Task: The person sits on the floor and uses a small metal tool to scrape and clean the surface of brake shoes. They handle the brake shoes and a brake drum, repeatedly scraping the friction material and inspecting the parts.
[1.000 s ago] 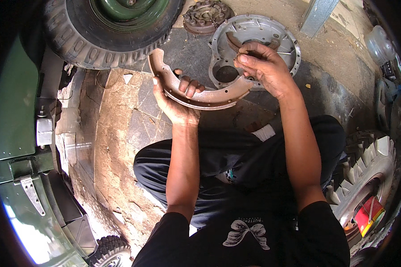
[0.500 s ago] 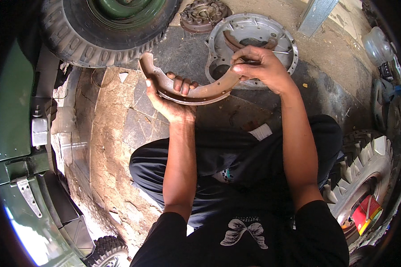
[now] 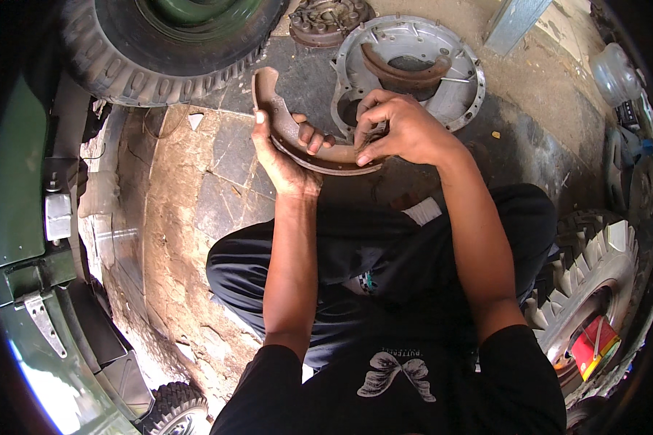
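Note:
My left hand (image 3: 286, 156) is closed around a rusty, curved brake shoe (image 3: 268, 98), holding it raised in front of me with its left end tilted up. My right hand (image 3: 399, 132) is closed at the shoe's right end, fingertips pinched on it; whether anything small is between them is hidden. Just beyond, on the floor, lies a grey metal housing (image 3: 471, 87) with bolt holes round its rim. A second rusty curved shoe (image 3: 403, 72) rests inside it.
A large tyre (image 3: 123, 65) with a green rim and a rusty bolted hub (image 3: 323, 22) stand behind. Green vehicle bodywork (image 3: 29, 203) borders my left. At right are a metal post (image 3: 515, 22), a clear plastic jug (image 3: 613, 72), another tyre (image 3: 588, 283) and a red-yellow can (image 3: 595, 344).
The shoe's left end has swung upward. My right hand has moved down and left along with the shoe's right end, uncovering more of the shoe in the housing.

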`<state>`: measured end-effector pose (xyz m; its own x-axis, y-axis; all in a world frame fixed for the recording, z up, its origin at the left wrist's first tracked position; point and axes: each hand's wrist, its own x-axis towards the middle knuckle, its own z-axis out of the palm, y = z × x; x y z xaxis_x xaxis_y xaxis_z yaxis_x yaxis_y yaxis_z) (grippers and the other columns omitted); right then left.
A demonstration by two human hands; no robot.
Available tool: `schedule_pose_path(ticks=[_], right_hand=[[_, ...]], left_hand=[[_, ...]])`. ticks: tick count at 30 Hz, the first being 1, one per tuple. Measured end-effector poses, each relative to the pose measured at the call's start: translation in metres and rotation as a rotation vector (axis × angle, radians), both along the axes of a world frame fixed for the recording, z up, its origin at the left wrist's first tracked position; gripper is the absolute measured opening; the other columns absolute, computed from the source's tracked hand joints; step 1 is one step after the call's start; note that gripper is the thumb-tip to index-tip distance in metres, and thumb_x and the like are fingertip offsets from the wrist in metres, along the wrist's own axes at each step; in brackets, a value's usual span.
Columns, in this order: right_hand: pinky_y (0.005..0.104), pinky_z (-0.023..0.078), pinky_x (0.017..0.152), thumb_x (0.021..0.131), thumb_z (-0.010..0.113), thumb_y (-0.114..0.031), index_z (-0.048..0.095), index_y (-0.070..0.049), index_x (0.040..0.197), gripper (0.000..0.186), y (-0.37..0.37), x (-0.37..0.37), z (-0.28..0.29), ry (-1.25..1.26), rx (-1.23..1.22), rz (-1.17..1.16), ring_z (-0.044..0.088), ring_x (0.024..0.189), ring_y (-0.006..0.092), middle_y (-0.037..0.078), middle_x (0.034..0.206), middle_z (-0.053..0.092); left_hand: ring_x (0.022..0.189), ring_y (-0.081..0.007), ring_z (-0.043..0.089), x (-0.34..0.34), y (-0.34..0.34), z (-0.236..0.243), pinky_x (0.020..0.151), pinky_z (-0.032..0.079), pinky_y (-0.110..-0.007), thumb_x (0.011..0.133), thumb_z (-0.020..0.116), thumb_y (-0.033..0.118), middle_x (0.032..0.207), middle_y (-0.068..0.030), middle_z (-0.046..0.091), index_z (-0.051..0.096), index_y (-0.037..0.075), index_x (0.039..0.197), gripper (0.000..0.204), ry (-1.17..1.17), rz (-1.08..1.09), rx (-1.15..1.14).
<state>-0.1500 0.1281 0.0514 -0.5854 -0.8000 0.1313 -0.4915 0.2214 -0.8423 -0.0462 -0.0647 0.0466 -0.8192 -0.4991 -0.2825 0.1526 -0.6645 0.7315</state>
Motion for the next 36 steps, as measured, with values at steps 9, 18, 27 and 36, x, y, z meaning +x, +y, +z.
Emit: schedule_pose_path(ticks=[9,18,27,36], right_hand=[[0.0371,0.049,0.091,0.064,0.096,-0.024,0.08,-0.005,0.086,0.033,-0.011,0.007,-0.006,-0.01,-0.062,-0.051,0.066,0.097,0.0245,0.007,0.098,0.067],[0.0386,0.05,0.092,0.062,0.097,-0.027,0.08,-0.008,0.088,0.037,-0.01,0.003,-0.016,-0.033,-0.047,-0.045,0.068,0.103,0.0281,0.01,0.103,0.069],[0.0349,0.049,0.087,0.065,0.097,-0.023,0.075,-0.002,0.082,0.035,-0.002,-0.006,-0.015,-0.068,-0.058,-0.077,0.065,0.095,0.0195,0.006,0.095,0.066],[0.0324,0.056,0.085,0.082,0.09,-0.031,0.075,-0.003,0.096,0.035,0.01,-0.019,-0.024,-0.275,-0.172,-0.235,0.072,0.084,0.0188,0.006,0.091,0.075]], left_hand=[[0.053,-0.0157,0.042,-0.004,-0.003,-0.004,0.064,0.045,-0.038,0.089,0.06,0.074,0.066,0.0011,0.044,0.06,0.009,0.096,0.065,-0.013,-0.007,0.037],[0.057,-0.0172,0.043,-0.009,0.007,-0.001,0.063,0.044,-0.038,0.086,0.061,0.079,0.069,-0.0024,0.044,0.056,0.004,0.098,0.077,-0.076,0.039,-0.021],[0.06,-0.0181,0.041,-0.007,-0.002,-0.007,0.063,0.043,-0.038,0.085,0.061,0.08,0.073,-0.003,0.04,0.053,0.003,0.102,0.079,-0.059,0.047,-0.025],[0.064,-0.0165,0.044,-0.004,-0.017,-0.01,0.064,0.044,-0.04,0.084,0.063,0.076,0.087,-0.0021,0.049,0.054,0.009,0.114,0.074,0.062,0.098,0.013]])
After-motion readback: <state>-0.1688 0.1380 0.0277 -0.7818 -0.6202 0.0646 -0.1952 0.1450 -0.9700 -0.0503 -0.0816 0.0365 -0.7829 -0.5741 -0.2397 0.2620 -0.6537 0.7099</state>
